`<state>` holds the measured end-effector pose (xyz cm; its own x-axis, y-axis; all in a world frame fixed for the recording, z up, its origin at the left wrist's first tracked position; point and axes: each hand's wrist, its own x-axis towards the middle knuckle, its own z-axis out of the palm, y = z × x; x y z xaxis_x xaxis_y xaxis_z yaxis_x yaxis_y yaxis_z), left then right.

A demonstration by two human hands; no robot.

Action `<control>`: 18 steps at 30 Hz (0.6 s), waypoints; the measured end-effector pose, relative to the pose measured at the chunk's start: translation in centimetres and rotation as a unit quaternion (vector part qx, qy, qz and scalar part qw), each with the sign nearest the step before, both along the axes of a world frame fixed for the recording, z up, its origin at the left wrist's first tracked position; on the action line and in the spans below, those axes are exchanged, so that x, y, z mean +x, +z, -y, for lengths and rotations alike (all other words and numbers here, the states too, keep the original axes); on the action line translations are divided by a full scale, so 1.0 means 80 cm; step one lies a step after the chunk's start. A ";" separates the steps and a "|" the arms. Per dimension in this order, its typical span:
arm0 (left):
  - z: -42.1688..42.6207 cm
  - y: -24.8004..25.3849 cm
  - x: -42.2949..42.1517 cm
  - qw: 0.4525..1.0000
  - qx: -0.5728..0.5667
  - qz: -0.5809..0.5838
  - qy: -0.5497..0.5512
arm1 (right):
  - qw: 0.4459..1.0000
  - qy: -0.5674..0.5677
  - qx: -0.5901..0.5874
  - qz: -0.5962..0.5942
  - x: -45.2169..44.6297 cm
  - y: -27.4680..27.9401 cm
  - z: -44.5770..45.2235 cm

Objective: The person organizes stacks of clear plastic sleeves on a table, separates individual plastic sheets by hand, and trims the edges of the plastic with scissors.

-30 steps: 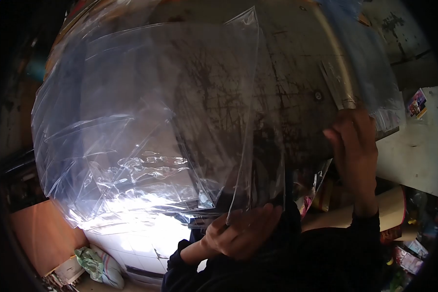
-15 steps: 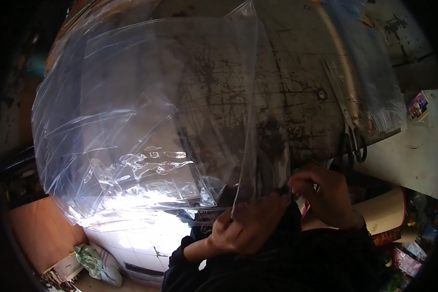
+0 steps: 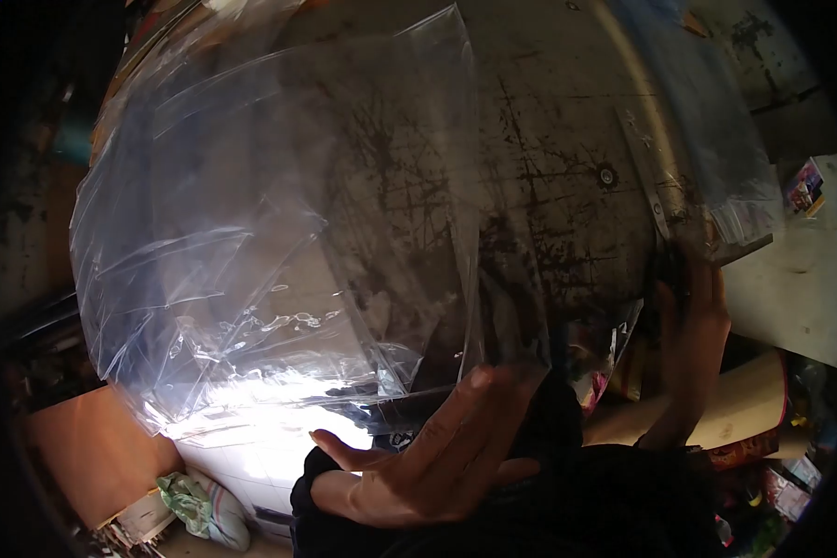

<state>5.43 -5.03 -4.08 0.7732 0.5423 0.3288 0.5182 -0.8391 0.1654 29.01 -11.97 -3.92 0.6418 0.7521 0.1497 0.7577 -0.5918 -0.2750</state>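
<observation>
A large sheet of clear plastic (image 3: 251,186) lies over the left and middle of a dark, scratched table (image 3: 567,121). At the sheet's near edge, my left hand (image 3: 446,446) has its thumb spread apart from its fingers, whose tips touch the plastic. My right hand (image 3: 697,325) is at the table's right front, by the handles of the scissors (image 3: 658,212). Its fingers reach toward the handles, which are mostly hidden in shadow, so the grip cannot be made out.
A long tube or rod (image 3: 649,88) runs along the right side beside folded clear plastic (image 3: 735,158). A rolled sheet (image 3: 739,400) is below right. At lower left are an orange-brown panel (image 3: 102,456) and a sack (image 3: 228,521).
From near my left hand, my right hand has moved right and up to the scissors. My left hand's thumb has spread away, and the plastic's near right edge has shifted slightly.
</observation>
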 end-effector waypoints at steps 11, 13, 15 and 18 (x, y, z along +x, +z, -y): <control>-0.129 0.051 0.088 0.895 0.055 -0.195 -0.397 | 0.905 -0.006 0.184 -0.383 -0.006 -0.024 0.051; -0.151 0.018 0.109 0.902 0.047 -0.144 -0.404 | 0.791 -0.005 0.239 -0.563 -0.012 -0.032 0.069; -0.168 0.008 0.125 0.879 -0.059 -0.115 -0.458 | 0.807 0.040 0.236 -0.540 -0.030 -0.039 0.077; -0.175 0.005 0.135 0.856 -0.118 -0.124 -0.488 | 0.747 0.016 0.182 -0.639 -0.044 -0.051 0.097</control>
<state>16.27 8.95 -3.68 0.9260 -0.3728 0.0597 -0.3668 -0.8509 0.3760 25.49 -19.71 -7.97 0.4179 0.8291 -0.3714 -0.2505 -0.2878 -0.9243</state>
